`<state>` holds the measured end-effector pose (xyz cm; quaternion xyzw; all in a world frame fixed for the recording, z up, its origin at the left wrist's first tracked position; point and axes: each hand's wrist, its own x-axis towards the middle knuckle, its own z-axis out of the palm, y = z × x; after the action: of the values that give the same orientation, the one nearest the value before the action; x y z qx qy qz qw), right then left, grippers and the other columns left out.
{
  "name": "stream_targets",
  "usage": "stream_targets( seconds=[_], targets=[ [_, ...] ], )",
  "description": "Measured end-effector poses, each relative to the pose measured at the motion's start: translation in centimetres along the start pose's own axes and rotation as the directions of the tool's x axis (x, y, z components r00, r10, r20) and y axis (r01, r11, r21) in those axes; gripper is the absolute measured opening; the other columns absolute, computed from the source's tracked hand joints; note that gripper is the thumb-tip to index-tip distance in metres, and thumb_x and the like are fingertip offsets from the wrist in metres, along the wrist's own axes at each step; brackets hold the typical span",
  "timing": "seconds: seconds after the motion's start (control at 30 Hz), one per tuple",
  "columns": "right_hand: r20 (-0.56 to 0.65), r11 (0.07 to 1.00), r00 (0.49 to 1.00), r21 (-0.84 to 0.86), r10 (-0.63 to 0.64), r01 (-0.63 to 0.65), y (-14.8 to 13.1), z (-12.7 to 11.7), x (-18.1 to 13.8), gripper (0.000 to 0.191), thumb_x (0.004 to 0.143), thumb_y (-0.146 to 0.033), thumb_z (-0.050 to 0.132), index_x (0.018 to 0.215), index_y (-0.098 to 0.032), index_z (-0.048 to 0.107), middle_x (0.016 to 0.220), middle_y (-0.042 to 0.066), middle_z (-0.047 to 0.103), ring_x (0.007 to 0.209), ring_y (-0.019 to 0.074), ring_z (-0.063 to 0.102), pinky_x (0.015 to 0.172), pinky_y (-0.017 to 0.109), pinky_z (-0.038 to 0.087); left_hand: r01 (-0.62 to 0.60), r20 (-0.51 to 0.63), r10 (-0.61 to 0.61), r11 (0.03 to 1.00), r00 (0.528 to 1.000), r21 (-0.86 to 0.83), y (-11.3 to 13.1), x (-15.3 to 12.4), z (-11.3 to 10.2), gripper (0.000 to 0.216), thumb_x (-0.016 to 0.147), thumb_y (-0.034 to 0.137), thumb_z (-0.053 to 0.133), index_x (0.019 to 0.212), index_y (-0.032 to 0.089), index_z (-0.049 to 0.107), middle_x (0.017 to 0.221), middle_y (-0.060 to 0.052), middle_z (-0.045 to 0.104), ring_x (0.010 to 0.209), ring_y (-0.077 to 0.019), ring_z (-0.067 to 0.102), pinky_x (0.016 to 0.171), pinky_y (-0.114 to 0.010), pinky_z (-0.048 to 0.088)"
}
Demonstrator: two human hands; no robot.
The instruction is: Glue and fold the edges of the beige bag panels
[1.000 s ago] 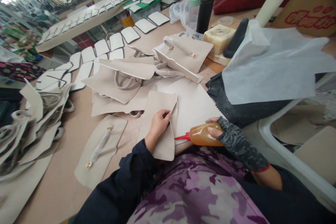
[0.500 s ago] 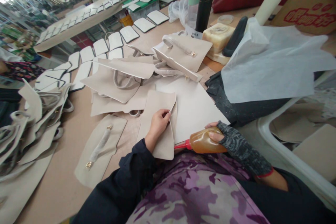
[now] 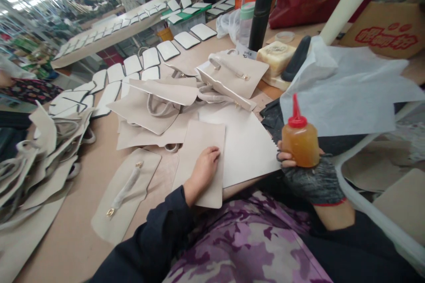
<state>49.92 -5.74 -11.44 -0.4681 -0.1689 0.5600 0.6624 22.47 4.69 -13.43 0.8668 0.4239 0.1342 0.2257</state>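
Observation:
My left hand (image 3: 203, 169) lies flat, fingers stretched, pressing on a beige leather panel (image 3: 201, 146) on the worktable. My right hand (image 3: 308, 172), in a dark fingerless glove, grips an amber glue bottle (image 3: 300, 141) with a red nozzle, held upright to the right of the panel. A white sheet (image 3: 247, 146) lies under the panel's right side. A beige flap with a handle and gold fittings (image 3: 128, 190) lies to the left of the panel.
Beige bag pieces with handles (image 3: 156, 101) pile up beyond the panel, and more (image 3: 40, 150) heap at the left. White-faced panels (image 3: 133, 64) line the table's far edge. A black flask (image 3: 260, 11), a yellow block (image 3: 277, 55) and white tissue (image 3: 345, 84) stand at the right.
My left hand let the panel's lifted edge down and now presses it flat. My right hand raised the glue bottle from lying sideways at the panel to upright, away to the right.

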Motion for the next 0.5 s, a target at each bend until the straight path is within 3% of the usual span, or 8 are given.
stream_targets(
  seconds=[0.07,0.1,0.2,0.33,0.37,0.43,0.5],
  targets=[
    [0.074,0.948,0.987,0.277,0.140,-0.156,0.2,0.7,0.4,0.048,0.085,-0.048,0.036,0.111,-0.020,0.065,0.109,0.009,0.063,0.076,0.0105,0.060,0.061,0.016,0.050,-0.094,0.081,0.083,0.985,0.993,0.147,0.0,-0.4,-0.3,0.029,0.088,0.011,0.047,0.111,0.013,0.063,0.123,-0.012,0.060,0.109,-0.0227,0.056,0.096,-0.038,0.045],
    [0.100,0.923,0.981,0.334,0.165,-0.190,0.4,1.1,0.6,0.049,0.086,-0.051,0.035,0.113,-0.020,0.063,0.114,0.009,0.061,0.083,0.0103,0.061,0.067,0.016,0.050,-0.140,0.115,0.117,0.966,0.986,0.218,0.0,-0.6,-0.4,0.031,0.089,0.013,0.046,0.116,0.015,0.060,0.128,-0.011,0.058,0.112,-0.0242,0.054,0.097,-0.041,0.044],
    [0.111,0.949,0.988,0.285,0.106,-0.134,0.8,2.8,0.8,0.050,0.081,-0.059,0.043,0.111,-0.024,0.062,0.113,0.008,0.062,0.097,0.0157,0.060,0.077,0.026,0.053,-0.232,0.188,0.176,0.912,0.966,0.337,0.0,-0.9,-1.0,0.038,0.091,0.014,0.043,0.127,0.019,0.052,0.138,-0.008,0.050,0.122,-0.0261,0.047,0.101,-0.046,0.038],
    [0.130,0.990,0.990,0.138,-0.057,0.039,1.0,4.3,1.8,0.055,0.071,-0.061,0.058,0.115,-0.028,0.058,0.109,0.005,0.063,0.096,0.0203,0.061,0.076,0.033,0.055,-0.244,0.236,0.183,0.933,0.954,0.264,-0.6,-1.3,-2.7,0.036,0.088,0.015,0.047,0.122,0.022,0.056,0.138,-0.006,0.051,0.127,-0.0235,0.044,0.107,-0.044,0.033],
    [0.106,0.995,0.990,0.053,-0.088,0.083,1.1,4.3,2.3,0.056,0.068,-0.056,0.065,0.115,-0.027,0.057,0.109,0.005,0.063,0.094,0.0204,0.061,0.077,0.033,0.054,-0.195,0.178,0.152,0.946,0.972,0.257,-1.0,-1.6,-3.3,0.036,0.087,0.016,0.050,0.121,0.021,0.056,0.138,-0.007,0.050,0.128,-0.0241,0.043,0.108,-0.045,0.032],
    [0.016,0.965,0.987,-0.206,-0.162,0.162,1.4,3.9,3.5,0.060,0.058,-0.043,0.076,0.112,-0.024,0.057,0.108,0.007,0.063,0.091,0.0220,0.062,0.081,0.035,0.053,0.001,-0.049,0.012,0.968,0.999,0.252,-2.2,-2.3,-4.6,0.042,0.083,0.017,0.055,0.125,0.017,0.053,0.140,-0.013,0.046,0.131,-0.0282,0.038,0.109,-0.049,0.028],
    [-0.030,0.839,0.962,-0.498,-0.271,0.221,1.9,3.0,4.9,0.063,0.054,-0.040,0.079,0.109,-0.019,0.056,0.107,0.011,0.064,0.091,0.0247,0.063,0.084,0.038,0.052,0.258,-0.269,-0.213,0.955,0.939,0.144,-3.6,-3.1,-5.6,0.055,0.078,0.024,0.061,0.130,0.011,0.047,0.139,-0.020,0.045,0.130,-0.0334,0.038,0.107,-0.053,0.031]
  ],
)
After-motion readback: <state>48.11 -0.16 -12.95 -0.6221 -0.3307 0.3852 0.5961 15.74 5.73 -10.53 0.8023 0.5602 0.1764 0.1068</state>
